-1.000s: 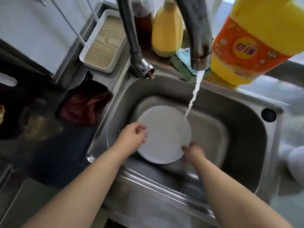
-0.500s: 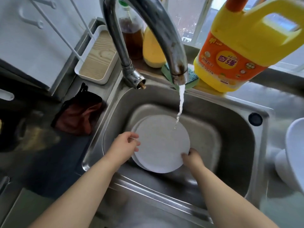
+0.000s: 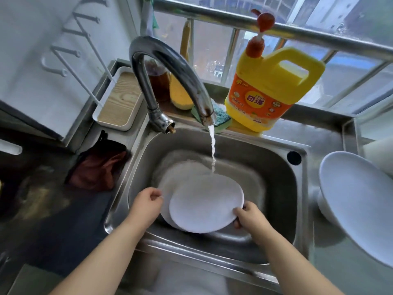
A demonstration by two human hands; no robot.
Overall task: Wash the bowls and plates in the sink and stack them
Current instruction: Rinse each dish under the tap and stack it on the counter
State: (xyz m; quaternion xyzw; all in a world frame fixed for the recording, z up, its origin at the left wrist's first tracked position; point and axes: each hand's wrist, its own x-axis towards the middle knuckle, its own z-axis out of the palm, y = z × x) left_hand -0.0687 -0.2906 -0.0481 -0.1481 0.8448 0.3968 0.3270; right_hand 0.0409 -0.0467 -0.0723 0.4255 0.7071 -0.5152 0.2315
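Two white plates overlap in the steel sink (image 3: 276, 188). My right hand (image 3: 248, 216) grips the near right rim of the upper plate (image 3: 206, 203), which sits shifted to the right. My left hand (image 3: 146, 202) holds the left edge of the lower plate (image 3: 170, 179), partly hidden beneath the upper one. Water runs from the curved faucet (image 3: 170, 67) and lands at the far edge of the upper plate. A large white dish (image 3: 357, 203) rests tilted on the counter right of the sink.
A yellow detergent jug (image 3: 270, 90) and a green sponge (image 3: 221, 116) stand on the ledge behind the sink. A dark red cloth (image 3: 100, 167) lies on the left counter. A white tray with a wooden base (image 3: 120, 101) sits at the back left.
The upper plate has slid right off the lower one, so two plates now show. My head has lifted, bringing the window, jug top and right-hand dish into view.
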